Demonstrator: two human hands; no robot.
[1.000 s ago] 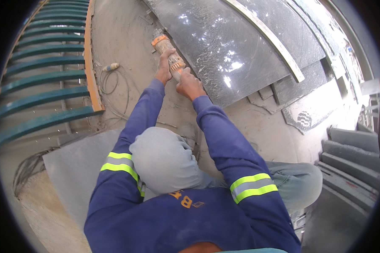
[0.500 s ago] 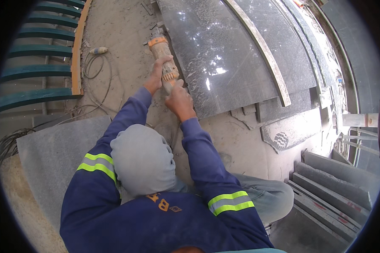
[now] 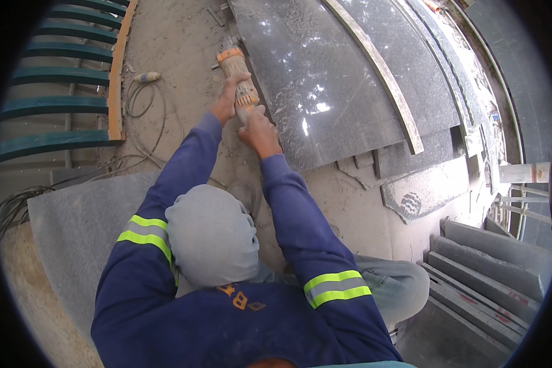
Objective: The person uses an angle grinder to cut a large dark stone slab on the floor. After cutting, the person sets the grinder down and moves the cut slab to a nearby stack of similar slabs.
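A dusty angle grinder with orange bands lies along the near-left edge of a large dark polished stone slab. My left hand is wrapped round the grinder's body from the left. Lower down, my right hand grips its rear end. Both hands are closed, and some of the fingers are hidden. At the far end of the grinder, the working head sits next to the slab's edge, too blurred and dusty to tell whether a disc touches stone.
A cable with a plug loops over the dusty floor at left. Beyond it stands a rack with curved teal bars and an orange edge. A grey slab lies at lower left. Several stone slabs stand stacked at lower right.
Both hands and the grinder have shifted slightly away from me along the slab's edge, arms stretching a little farther. The grip looks the same. The whole view has moved a little.
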